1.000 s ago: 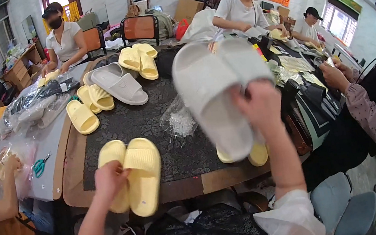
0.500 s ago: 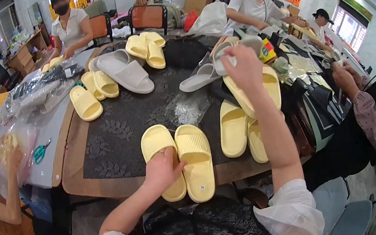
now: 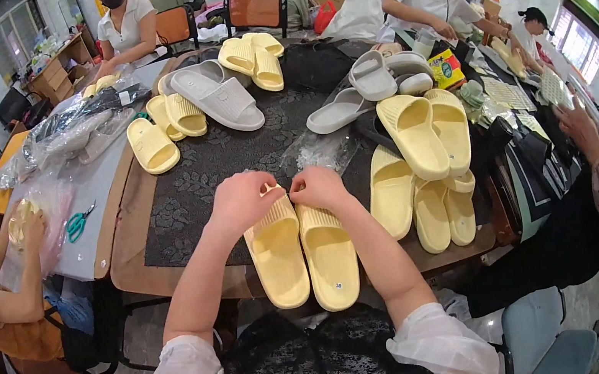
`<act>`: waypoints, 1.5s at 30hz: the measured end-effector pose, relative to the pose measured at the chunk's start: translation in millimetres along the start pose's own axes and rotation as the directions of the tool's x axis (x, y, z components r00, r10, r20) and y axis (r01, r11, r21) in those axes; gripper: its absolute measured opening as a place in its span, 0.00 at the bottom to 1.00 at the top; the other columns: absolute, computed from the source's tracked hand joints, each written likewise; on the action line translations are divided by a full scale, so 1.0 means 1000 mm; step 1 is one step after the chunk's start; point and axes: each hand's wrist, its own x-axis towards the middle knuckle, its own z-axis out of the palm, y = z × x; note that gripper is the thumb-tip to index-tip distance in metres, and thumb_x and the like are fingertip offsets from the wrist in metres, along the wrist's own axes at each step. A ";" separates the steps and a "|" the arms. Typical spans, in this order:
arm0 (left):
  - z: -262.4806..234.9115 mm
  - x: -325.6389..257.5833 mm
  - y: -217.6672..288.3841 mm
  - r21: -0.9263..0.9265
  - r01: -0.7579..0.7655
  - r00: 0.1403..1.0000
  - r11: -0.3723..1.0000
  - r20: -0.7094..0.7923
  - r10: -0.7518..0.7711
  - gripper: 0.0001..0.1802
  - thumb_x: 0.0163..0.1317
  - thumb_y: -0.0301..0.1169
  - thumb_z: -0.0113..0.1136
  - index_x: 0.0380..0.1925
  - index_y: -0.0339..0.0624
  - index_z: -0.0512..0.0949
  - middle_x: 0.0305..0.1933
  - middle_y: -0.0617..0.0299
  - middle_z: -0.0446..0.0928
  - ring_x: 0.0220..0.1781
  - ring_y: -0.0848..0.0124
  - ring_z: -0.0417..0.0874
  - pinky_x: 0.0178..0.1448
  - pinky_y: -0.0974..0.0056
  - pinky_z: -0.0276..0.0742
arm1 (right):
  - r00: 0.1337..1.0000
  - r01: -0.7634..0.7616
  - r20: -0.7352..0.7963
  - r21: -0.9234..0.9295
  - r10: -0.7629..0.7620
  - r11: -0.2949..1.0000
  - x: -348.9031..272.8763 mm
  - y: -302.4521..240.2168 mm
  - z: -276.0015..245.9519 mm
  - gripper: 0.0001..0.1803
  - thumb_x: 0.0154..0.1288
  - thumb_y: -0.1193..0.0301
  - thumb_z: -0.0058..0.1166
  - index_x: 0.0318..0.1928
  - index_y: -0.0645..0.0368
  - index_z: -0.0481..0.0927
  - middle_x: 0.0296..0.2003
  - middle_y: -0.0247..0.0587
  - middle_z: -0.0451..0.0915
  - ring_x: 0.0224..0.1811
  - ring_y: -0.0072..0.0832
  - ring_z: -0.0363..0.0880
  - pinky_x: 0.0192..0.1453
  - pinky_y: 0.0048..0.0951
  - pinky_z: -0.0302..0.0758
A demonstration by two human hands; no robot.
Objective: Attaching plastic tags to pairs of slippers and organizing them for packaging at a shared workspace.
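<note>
Your hands are close together, not touching, at the middle of the worktop's [image 3: 131, 251] near edge. Your left hand [image 3: 241, 199] curls over the far end of the left slipper [image 3: 280, 263], your right hand [image 3: 321, 186] over that of the right slipper [image 3: 333, 263]. Whether either is clamped on the slipper or on something small, you cannot tell (the fingertips hide it). Both slippers are yellow, side by side, heels jutting past the near edge. Just beyond lies a clear bag [image 3: 325, 154] of small bits.

The pair looks matched and lined up; the handwork at its far end seems unfinished. More yellow slippers [image 3: 410, 139] overlap toward the near right corner, grey slippers [image 3: 372, 77] lie beyond, and a mixed group [image 3: 221, 100] sits toward the far left corner. None is in your hands; which are done cannot be told.
</note>
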 end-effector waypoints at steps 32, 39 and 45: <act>0.084 0.041 -0.039 -0.876 -0.051 0.980 0.480 -0.135 -0.143 0.09 0.59 0.31 0.65 0.36 0.37 0.84 0.31 0.65 0.83 0.33 0.80 0.80 0.39 0.71 0.76 | 0.855 0.240 -0.515 0.497 0.061 0.834 -0.021 0.003 0.012 0.07 0.56 0.70 0.64 0.33 0.61 0.84 0.25 0.35 0.82 0.23 0.19 0.72 0.30 0.23 0.70; 0.087 0.045 -0.043 -0.801 -0.031 0.978 0.598 -0.148 -0.147 0.10 0.60 0.31 0.65 0.37 0.36 0.83 0.31 0.65 0.83 0.35 0.80 0.81 0.43 0.71 0.77 | 0.855 0.212 -0.503 0.559 0.125 0.802 -0.020 0.000 0.010 0.06 0.56 0.71 0.64 0.33 0.60 0.84 0.24 0.34 0.81 0.22 0.20 0.72 0.30 0.24 0.70; 0.079 0.041 -0.037 -0.729 -0.060 0.992 0.682 -0.121 -0.042 0.10 0.60 0.33 0.65 0.36 0.37 0.83 0.32 0.67 0.82 0.35 0.80 0.79 0.43 0.70 0.76 | 0.848 0.281 -0.529 0.469 0.012 0.837 -0.020 0.000 0.009 0.06 0.56 0.72 0.63 0.32 0.61 0.84 0.24 0.34 0.81 0.23 0.20 0.72 0.30 0.24 0.69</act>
